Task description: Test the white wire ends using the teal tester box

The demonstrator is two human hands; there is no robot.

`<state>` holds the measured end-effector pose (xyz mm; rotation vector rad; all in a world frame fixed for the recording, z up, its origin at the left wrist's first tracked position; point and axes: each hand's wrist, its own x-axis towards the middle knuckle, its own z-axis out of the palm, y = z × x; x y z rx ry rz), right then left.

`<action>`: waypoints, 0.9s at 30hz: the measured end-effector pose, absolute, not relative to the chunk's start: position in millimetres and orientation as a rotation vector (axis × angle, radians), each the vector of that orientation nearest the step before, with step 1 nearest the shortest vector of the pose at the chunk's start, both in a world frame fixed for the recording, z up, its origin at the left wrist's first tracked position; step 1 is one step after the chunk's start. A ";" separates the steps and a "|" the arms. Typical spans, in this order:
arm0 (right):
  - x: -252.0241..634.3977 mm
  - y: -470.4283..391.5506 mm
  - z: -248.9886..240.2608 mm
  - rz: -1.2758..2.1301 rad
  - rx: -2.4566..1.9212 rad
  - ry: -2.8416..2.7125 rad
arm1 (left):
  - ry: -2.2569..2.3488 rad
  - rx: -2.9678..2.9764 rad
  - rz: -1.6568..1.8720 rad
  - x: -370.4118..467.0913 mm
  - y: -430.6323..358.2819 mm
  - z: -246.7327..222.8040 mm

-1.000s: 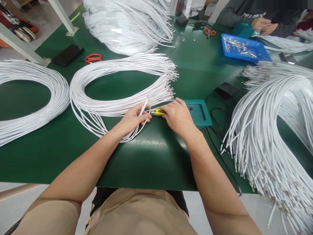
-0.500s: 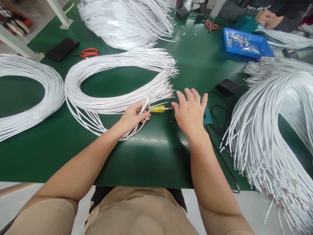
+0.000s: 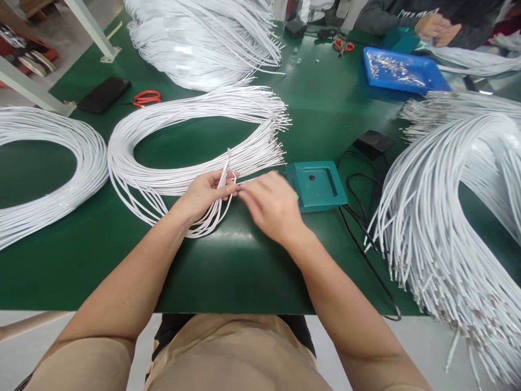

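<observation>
My left hand (image 3: pixel 205 194) is closed on several white cables (image 3: pixel 211 220), whose loops hang below the fingers. Against its fingertips, my right hand (image 3: pixel 271 203) is blurred, its thumb and fingers drawn together near the cable ends; what they hold is hidden. To the right sits a teal device (image 3: pixel 319 184) with a square recess and a small green light at its left side. Behind my left hand lies a big loop of white cables (image 3: pixel 163 176), its cut ends pointing right.
Other white cable bundles lie at the left (image 3: pixel 87 163), the back (image 3: pixel 199 43) and the right (image 3: pixel 431 206). Red-handled scissors (image 3: pixel 147 98), a black phone-like object (image 3: pixel 103 94), a black box (image 3: pixel 373 143) and a blue tray (image 3: pixel 439 81) stand around. A person's hands (image 3: pixel 437 30) work at the back right.
My right hand has moved left from over the teal device to my left hand, uncovering the device. The yellow-handled tool between the hands no longer shows. My left hand has shifted slightly left with the cables.
</observation>
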<state>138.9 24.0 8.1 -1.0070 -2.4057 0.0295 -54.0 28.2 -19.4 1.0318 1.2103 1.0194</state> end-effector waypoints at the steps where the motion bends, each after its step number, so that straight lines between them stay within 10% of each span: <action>1: 131.8 19.3 6.1 0.053 -0.878 -2.475 | 1.182 1.006 1.028 -53.9 27.5 -18.8; 17: 101.7 -1.4 -11.8 -0.012 -0.777 -2.699 | 1.121 0.822 0.974 -53.7 23.6 -3.3; 24: 110.0 -6.8 3.4 1.482 -0.916 -2.723 | 1.193 0.985 0.918 -60.0 24.6 -7.2; 27: 119.4 5.8 10.1 1.610 -1.062 -2.330 | 1.232 1.094 0.913 -62.1 25.8 -10.7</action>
